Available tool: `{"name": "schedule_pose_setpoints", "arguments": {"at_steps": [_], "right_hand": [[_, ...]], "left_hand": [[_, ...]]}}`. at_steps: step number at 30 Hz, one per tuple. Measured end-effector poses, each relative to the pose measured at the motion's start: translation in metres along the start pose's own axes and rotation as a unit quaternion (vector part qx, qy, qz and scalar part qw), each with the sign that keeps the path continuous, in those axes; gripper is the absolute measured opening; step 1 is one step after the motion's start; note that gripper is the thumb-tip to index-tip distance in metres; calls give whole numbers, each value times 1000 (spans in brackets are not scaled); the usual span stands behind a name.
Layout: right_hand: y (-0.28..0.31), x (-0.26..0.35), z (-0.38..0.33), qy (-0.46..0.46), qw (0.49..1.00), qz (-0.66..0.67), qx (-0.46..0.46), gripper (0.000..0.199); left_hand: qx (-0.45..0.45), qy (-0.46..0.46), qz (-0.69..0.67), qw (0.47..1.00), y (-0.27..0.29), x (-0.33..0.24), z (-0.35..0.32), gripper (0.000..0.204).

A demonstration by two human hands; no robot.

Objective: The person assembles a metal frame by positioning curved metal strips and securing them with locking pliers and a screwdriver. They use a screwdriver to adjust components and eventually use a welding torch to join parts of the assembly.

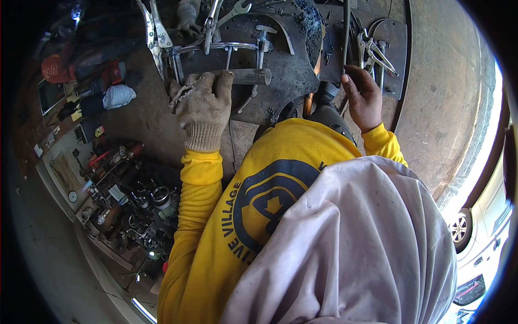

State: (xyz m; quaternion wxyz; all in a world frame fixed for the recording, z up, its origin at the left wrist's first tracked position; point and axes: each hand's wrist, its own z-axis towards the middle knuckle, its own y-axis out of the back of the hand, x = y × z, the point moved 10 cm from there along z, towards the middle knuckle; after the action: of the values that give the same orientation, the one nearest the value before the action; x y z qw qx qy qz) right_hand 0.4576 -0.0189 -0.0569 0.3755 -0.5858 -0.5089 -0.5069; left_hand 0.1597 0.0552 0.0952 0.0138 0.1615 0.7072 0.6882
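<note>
My left hand (204, 105), in a knitted work glove, has its fingers curled over a short metal pipe (252, 76) lying on the dark metal work table (294, 89). Just beyond the pipe is a metal frame with a long bar (218, 46), and locking pliers (156, 35) grip near its left end. A second pair of pliers (211, 27) stands at the bar's middle. My bare right hand (364, 100) pinches the lower end of a thin metal rod (346, 35) between thumb and fingers, right of the table. The rod's far end runs out of view.
An open-end wrench (235, 12) lies at the far side, near a knitted glove (187, 15); whether a hand is inside, I cannot tell. More locking pliers (377, 56) rest on a metal plate (398, 38) at right. Machinery (137, 205) crowds the lower left; a vehicle (488, 227) stands lower right.
</note>
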Motion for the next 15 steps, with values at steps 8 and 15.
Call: {"name": "schedule_pose_setpoints", "arguments": {"at_steps": [8,15], "right_hand": [[3,-1,9,-3,1000,13,2,32],[15,-34,-8,-40,999,10,-21,33]], "left_hand": [[-3,39,-5,999,11,-2,4,36],[-19,19,-9,1000,1,1,0,37]]}}
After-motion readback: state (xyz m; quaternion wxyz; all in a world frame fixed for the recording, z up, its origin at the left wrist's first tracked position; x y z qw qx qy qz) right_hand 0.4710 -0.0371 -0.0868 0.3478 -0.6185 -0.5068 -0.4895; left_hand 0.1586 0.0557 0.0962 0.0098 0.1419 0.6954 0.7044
